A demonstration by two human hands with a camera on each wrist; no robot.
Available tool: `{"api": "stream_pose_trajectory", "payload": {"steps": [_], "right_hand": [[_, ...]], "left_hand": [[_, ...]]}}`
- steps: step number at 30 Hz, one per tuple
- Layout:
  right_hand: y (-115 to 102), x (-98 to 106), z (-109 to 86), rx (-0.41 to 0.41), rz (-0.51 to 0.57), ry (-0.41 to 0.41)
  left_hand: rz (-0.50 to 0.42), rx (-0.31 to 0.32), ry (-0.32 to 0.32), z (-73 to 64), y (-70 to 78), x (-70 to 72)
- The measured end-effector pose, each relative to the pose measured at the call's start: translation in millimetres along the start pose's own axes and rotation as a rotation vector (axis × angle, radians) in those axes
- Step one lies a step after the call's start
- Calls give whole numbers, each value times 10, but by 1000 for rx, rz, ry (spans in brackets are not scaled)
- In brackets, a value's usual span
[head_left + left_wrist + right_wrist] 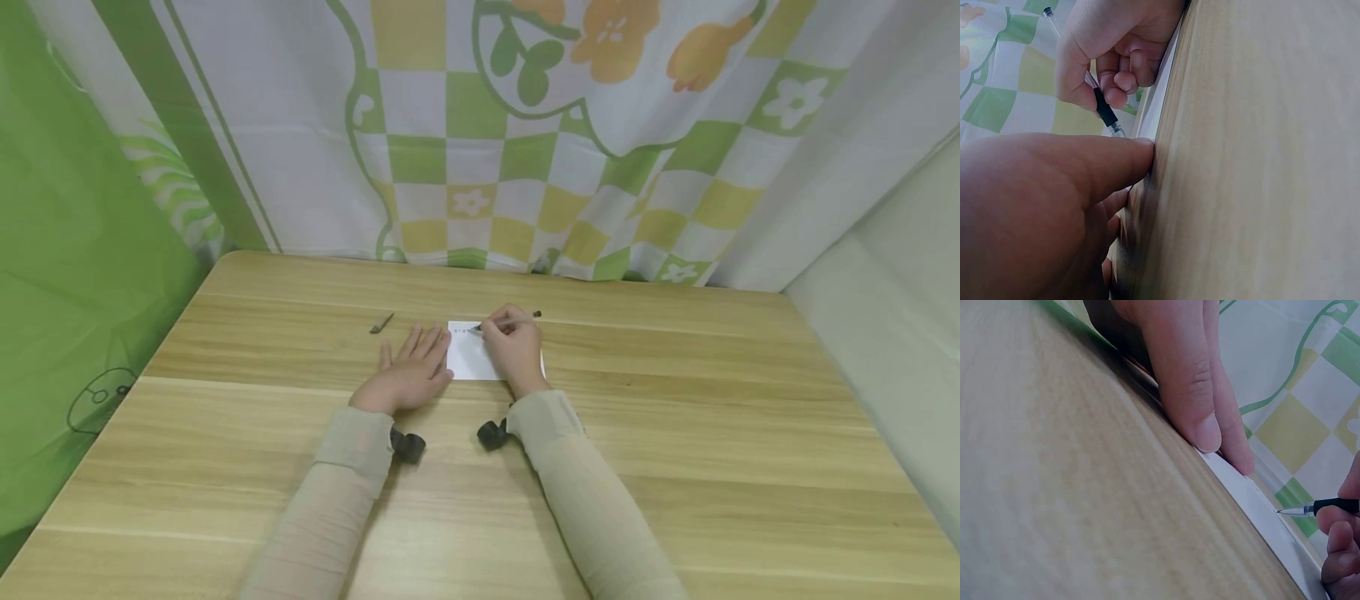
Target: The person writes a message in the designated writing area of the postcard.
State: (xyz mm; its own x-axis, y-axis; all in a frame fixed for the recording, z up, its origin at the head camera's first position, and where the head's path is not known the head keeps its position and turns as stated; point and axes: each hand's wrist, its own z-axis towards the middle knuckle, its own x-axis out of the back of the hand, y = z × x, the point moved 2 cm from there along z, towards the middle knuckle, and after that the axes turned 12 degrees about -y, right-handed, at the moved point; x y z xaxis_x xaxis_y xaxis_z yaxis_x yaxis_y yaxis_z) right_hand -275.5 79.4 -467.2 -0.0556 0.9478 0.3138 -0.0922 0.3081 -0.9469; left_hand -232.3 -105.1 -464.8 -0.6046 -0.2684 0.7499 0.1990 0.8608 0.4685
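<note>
A white sheet of paper (pixel 471 360) lies on the wooden table, with a short row of small dark characters along its top edge. My right hand (pixel 515 346) pinches a pen (pixel 525 318) with a clear barrel and black grip; in the right wrist view the pen's tip (pixel 1280 512) meets the paper at the end of that row. The left hand (pixel 411 371) lies flat with fingers spread, its thumb and fingertips pressing the paper's left edge. Beyond the left fingers rests a pen cap (pixel 382 323).
The wooden table (pixel 712 467) reaches a checkered, flowered curtain (pixel 480 158) at its far edge. Green cloth (pixel 82 250) hangs on the left, and a pale surface (pixel 892 275) stands on the right. Both wrists carry small black cameras (pixel 411 447).
</note>
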Motion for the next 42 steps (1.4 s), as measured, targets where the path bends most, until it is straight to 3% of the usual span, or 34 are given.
{"api": "stream_pose_trajectory", "payload": {"steps": [42], "right_hand": [[11, -5, -4, 7, -18, 6]], "left_hand": [[-11, -2, -12, -19, 14, 12]]}}
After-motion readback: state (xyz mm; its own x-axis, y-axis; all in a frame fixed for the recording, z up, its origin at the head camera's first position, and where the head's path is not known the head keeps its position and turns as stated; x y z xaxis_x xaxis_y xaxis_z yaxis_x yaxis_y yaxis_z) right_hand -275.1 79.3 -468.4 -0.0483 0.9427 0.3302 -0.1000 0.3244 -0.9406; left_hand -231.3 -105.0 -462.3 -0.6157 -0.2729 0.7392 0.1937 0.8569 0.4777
